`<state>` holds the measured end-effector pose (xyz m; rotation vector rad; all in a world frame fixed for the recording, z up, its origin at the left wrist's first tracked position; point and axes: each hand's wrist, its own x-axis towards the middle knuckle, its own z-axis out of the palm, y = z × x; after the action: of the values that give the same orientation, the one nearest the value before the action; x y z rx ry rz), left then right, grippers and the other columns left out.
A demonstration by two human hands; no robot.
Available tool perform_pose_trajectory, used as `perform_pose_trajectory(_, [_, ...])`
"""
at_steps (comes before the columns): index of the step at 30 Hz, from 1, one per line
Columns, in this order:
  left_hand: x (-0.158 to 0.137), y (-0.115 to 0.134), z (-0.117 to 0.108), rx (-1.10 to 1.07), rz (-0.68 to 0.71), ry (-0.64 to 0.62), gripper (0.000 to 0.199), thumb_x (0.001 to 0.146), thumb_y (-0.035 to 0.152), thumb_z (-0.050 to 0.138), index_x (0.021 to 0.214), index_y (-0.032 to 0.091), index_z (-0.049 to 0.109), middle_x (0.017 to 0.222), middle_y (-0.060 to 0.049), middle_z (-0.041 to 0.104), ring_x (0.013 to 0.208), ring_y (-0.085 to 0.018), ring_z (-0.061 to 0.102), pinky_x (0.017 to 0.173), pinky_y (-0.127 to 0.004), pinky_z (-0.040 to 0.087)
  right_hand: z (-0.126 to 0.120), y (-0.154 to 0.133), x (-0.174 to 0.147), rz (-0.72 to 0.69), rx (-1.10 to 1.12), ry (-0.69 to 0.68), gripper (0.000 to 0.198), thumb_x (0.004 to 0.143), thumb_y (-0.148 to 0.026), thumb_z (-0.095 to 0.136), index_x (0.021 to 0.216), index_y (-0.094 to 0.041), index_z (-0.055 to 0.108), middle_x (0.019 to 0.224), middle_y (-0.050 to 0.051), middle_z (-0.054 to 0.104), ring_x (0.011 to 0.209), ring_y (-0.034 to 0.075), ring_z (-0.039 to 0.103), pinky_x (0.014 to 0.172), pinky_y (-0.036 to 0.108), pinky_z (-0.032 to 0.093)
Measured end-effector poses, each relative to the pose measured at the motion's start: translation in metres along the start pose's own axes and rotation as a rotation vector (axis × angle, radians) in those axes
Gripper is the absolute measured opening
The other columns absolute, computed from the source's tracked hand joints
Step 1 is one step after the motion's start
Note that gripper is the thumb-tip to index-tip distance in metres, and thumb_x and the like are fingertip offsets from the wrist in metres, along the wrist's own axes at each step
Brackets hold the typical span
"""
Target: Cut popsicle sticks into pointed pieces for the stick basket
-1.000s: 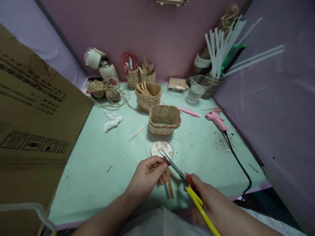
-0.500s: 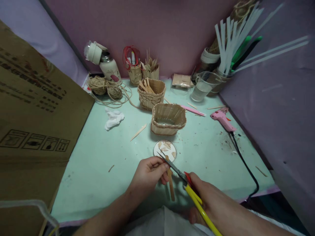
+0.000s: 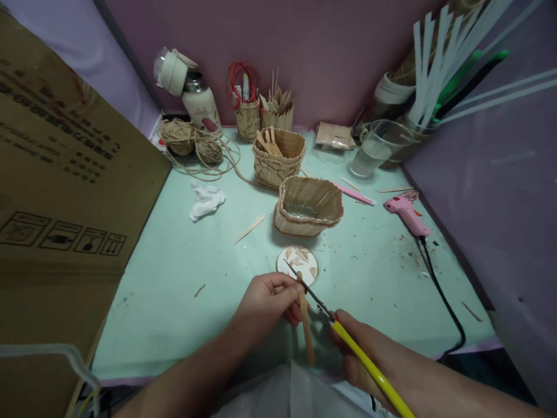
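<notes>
Between thumb and fingers, my left hand [image 3: 275,299] pinches a flat wooden craft stick [image 3: 307,334], whose long end hangs down toward me. My right hand [image 3: 361,348] grips yellow-handled scissors [image 3: 312,295]; their blades look closed and cross the stick's upper end at my left fingertips. Just beyond the blades lies a round white dish [image 3: 284,256] with several small cut wood pieces [image 3: 300,253] on it. Behind the dish stands a small basket [image 3: 308,226] made of wooden strips with a braided rim. Some fingers of each hand are hidden.
A second basket [image 3: 278,172] holding sticks stands behind. A pink glue gun [image 3: 408,215] with a black cord lies at right. Twine balls [image 3: 178,136], a bottle [image 3: 202,110] and crumpled tissue [image 3: 206,200] are at left. A plastic cup [image 3: 369,154] stands back right; a cardboard box [image 3: 65,191] borders the left.
The scissor blades have gone from parted to closed over the stick's upper end, and the handles have come together. The whole view has shifted slightly.
</notes>
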<state>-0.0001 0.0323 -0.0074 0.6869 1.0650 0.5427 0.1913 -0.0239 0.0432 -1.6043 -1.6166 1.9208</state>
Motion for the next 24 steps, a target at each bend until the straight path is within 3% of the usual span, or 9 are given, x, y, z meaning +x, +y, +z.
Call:
perform_pose_trajectory(9, [-0.001,0.001,0.0,-0.017,-0.05,-0.024,0.027,0.065,0.038,0.072,0.063,0.014,0.06,0.049,-0.002,0.061,0.042,-0.01,0.055,0.042,-0.02,0.043,0.003,0.004,0.0,0.046,0.008,-0.024,0.032,0.081,-0.052,0.057,0.088,-0.021,0.057,0.08,0.003,0.059,0.07,0.018,0.05,0.062,0.028,0.043])
perform_pose_trajectory(15, [-0.002,0.005,-0.001,-0.035,-0.112,-0.032,0.029,0.061,0.037,0.074,0.061,0.014,0.057,0.049,-0.002,0.061,0.041,-0.01,0.054,0.041,-0.021,0.043,0.008,0.003,0.004,0.072,-0.003,-0.023,0.046,0.087,-0.065,0.037,0.081,-0.021,0.05,0.076,0.001,0.051,0.068,0.016,0.045,0.062,0.028,0.041])
perform_pose_trajectory(19, [-0.002,0.006,-0.001,-0.032,-0.123,-0.034,0.027,0.061,0.035,0.073,0.062,0.013,0.057,0.049,-0.001,0.06,0.041,-0.01,0.055,0.041,-0.02,0.043,0.012,-0.002,0.009,0.18,0.079,-0.03,0.048,0.082,-0.068,0.043,0.074,-0.021,0.045,0.068,-0.002,0.043,0.062,0.013,0.037,0.054,0.024,0.036])
perform_pose_trajectory(24, [0.0,0.003,-0.002,-0.044,-0.136,-0.049,0.028,0.062,0.035,0.074,0.063,0.013,0.058,0.053,-0.002,0.062,0.043,-0.011,0.057,0.042,-0.02,0.043,0.018,0.01,0.011,0.174,0.173,-0.008,0.054,0.078,-0.072,0.045,0.078,-0.018,0.053,0.07,-0.001,0.047,0.064,0.014,0.04,0.06,0.027,0.039])
